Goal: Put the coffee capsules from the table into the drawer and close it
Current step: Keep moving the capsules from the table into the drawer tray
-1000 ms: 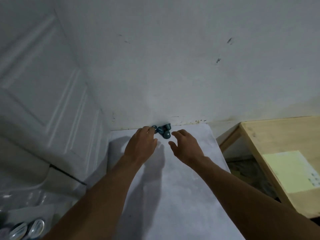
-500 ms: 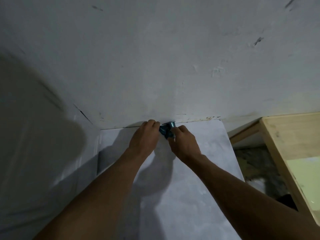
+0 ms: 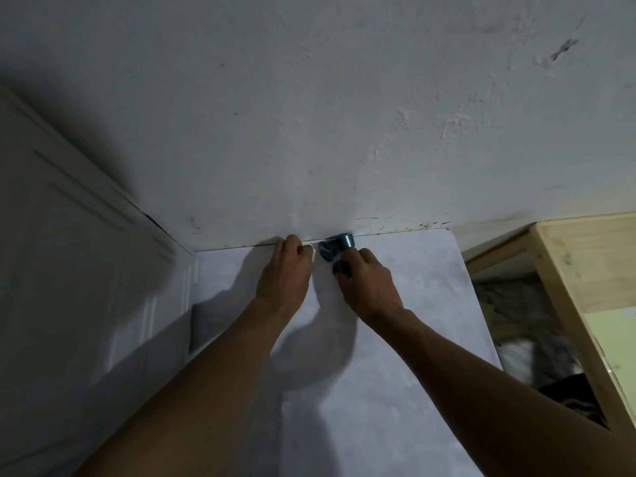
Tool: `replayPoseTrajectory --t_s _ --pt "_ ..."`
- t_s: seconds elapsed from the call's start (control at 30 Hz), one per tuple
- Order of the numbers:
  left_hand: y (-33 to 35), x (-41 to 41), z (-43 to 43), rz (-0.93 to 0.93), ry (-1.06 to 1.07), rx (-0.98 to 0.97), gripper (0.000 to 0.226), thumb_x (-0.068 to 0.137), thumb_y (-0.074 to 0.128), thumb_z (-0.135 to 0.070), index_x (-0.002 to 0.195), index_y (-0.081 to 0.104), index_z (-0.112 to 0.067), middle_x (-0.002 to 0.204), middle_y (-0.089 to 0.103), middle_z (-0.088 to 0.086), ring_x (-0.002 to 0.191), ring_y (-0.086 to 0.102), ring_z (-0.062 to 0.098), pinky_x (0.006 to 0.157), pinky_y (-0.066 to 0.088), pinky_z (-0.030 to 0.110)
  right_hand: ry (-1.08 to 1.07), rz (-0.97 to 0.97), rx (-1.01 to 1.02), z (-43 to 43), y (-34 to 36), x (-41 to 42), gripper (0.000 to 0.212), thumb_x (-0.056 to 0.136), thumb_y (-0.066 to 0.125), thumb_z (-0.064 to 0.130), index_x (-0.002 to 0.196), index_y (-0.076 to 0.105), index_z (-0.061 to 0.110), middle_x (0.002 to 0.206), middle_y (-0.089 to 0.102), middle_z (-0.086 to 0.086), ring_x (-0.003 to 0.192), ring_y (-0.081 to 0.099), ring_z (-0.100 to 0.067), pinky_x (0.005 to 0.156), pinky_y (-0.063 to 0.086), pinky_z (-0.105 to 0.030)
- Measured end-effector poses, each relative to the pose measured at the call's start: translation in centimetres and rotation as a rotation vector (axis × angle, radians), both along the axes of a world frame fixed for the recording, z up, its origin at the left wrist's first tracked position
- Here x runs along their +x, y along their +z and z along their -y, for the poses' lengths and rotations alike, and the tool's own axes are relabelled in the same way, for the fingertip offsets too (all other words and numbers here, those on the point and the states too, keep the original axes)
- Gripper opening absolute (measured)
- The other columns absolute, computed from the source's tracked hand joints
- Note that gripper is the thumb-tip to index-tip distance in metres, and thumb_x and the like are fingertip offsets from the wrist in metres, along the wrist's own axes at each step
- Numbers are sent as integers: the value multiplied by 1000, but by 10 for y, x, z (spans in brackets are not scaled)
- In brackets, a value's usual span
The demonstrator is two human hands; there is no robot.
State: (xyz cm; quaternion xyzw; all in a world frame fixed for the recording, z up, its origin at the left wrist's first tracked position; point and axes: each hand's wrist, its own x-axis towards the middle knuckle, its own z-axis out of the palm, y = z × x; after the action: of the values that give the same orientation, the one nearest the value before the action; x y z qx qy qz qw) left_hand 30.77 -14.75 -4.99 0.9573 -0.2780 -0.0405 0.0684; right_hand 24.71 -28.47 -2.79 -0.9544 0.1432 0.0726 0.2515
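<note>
- A small cluster of blue coffee capsules [image 3: 335, 249] is seen at the 12 o'clock edge of the white table [image 3: 395, 356], right against the wall [image 3: 309, 132].
- Within the cluster, one capsule stands touching the wall with its rim upward, and a second lies just at its 8 o'clock with a round face turned toward the camera.
- The darkest capsule [image 3: 341, 268] is placed at 6 o'clock of those two, nearest the person.
- The right hand [image 3: 370, 284] is laid at 4 o'clock of the cluster, back upward. Its fingers are curled, and the darkest capsule is pinched between thumb and fingertips.
- The left hand [image 3: 285, 273] is set at 9 o'clock of the cluster, knuckles up. Its fingers are curled down at the table's far edge, and whether anything is held beneath them cannot be told.
- The two hands are kept near each other but apart, with a strip of bare table between them.
- A white panelled door [image 3: 86, 270] is seen at 9 o'clock.
- A pale wooden top [image 3: 585, 263] carrying a light green sheet [image 3: 614, 342] is seen at 3 o'clock, apart from the table.
</note>
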Motion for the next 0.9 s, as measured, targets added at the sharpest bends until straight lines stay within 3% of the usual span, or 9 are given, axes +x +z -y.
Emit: replayPoseTrajectory --t_s 0.1,0.23,0.33,0.47,0.63,0.77,0.9 --pt "-6 -6 -10 -68 63 -26 11 87 60 -5 97 58 -11 101 51 9 98 47 24 79 43 29 -2 -13 5 -3 -1 -8 16 97 48 23 107 50 11 105 58 -10 79 53 -20 73 48 -29" --pt "7 -21 -17 -79 71 -29 15 90 61 -18 104 58 -14 104 54 7 101 48 25 76 47 31 11 -35 4 -4 6 -19 12 95 49 20 102 49 10 102 60 -11 81 56 -27 68 44 -31" --pt "26 -33 -19 -110 104 -99 23 92 58 -19 114 58 -12 112 53 10 100 54 25 79 49 30 8 -18 27 -7 23 -30 27 94 50 16 121 50 13 115 58 -12 95 58 -30 79 47 -33" --pt "61 -52 -17 -143 150 -270 23 91 59 -17 114 59 -12 111 53 8 98 56 21 80 47 25 9 20 41 -10 50 -51 45 91 53 12 136 47 17 126 50 -12 105 57 -32 91 46 -32" --pt "100 -86 -18 -105 81 -405 35 92 58 -16 126 55 -15 107 51 9 94 56 21 82 47 25 -29 123 22 -18 79 -82 41 89 54 10 130 55 17 115 48 -11 95 57 -29 78 39 -21" --pt "113 -109 -25 -114 75 -452 37 86 66 -20 122 57 -15 109 49 9 94 56 23 83 44 24 -44 196 27 -20 95 -108 38 85 61 13 122 53 17 112 46 -8 81 54 -23 74 41 -21" --pt "122 -129 -34 -91 72 -495 36 81 71 -28 113 57 -16 105 55 6 88 54 20 74 37 20 -98 257 -6 -23 105 -129 30 85 64 20 112 51 16 98 45 -1 75 47 -19 70 38 -26"
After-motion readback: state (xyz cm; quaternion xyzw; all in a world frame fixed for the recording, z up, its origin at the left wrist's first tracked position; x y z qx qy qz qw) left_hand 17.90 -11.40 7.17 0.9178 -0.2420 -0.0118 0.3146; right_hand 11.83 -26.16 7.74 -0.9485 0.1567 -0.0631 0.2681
